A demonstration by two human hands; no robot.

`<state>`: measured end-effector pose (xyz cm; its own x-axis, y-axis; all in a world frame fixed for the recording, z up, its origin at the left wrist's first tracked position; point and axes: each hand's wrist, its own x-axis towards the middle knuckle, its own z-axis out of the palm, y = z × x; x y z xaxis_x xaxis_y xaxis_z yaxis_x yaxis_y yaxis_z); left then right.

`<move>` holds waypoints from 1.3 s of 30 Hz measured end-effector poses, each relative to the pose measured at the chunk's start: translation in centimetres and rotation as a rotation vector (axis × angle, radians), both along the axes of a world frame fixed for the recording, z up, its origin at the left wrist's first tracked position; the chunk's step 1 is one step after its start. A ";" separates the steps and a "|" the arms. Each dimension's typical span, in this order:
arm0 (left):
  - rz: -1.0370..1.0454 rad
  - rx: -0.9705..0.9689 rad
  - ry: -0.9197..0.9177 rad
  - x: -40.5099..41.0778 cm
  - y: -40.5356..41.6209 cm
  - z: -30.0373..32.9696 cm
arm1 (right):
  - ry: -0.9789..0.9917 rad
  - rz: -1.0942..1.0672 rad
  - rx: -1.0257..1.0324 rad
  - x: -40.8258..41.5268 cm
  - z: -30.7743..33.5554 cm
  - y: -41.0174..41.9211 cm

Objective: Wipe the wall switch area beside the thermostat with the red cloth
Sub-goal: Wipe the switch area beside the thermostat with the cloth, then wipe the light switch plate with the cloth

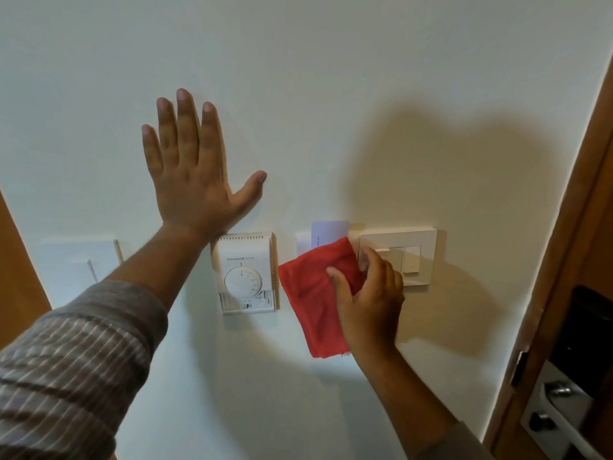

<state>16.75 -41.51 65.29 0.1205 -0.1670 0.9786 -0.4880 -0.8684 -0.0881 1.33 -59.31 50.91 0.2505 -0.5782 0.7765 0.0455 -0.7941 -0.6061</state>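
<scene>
Head cam: left hand (189, 174) is lying spread flat on the wall (331, 78) above the thermostat (247, 273). Right hand (368, 293) is pinching the red cloth (315, 293) btwn thumb & fingers, holding it against the wall btwn thermostat & switch plate (414, 257), fingertips touching the plate. Risks, as I'm judging them: pressing too hard could flip a rocker; cloth could snag the card (328, 235) in its holder or nudge the thermostat dial.

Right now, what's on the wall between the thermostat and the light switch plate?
In the head view: the red cloth in the right hand, and a key card in its holder.
</scene>
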 end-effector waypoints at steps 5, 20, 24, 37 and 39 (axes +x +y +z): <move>-0.010 0.027 0.080 -0.9 0.3 0.1 | 0.139 0.192 0.186 -0.4 0.0 -0.3; -1.273 -0.580 1.732 -14.6 12.1 -18.2 | 0.056 0.690 0.593 -5.5 -0.6 16.9; -1.303 -0.796 1.689 -14.1 16.4 -18.7 | 0.145 0.620 0.612 -5.8 -2.5 21.1; -0.801 -0.912 1.893 -12.9 30.1 -33.0 | 0.723 0.773 0.849 -3.7 -18.0 33.0; -0.740 -0.948 1.960 -12.9 32.0 -36.7 | 0.795 0.766 0.884 -3.5 -21.7 34.4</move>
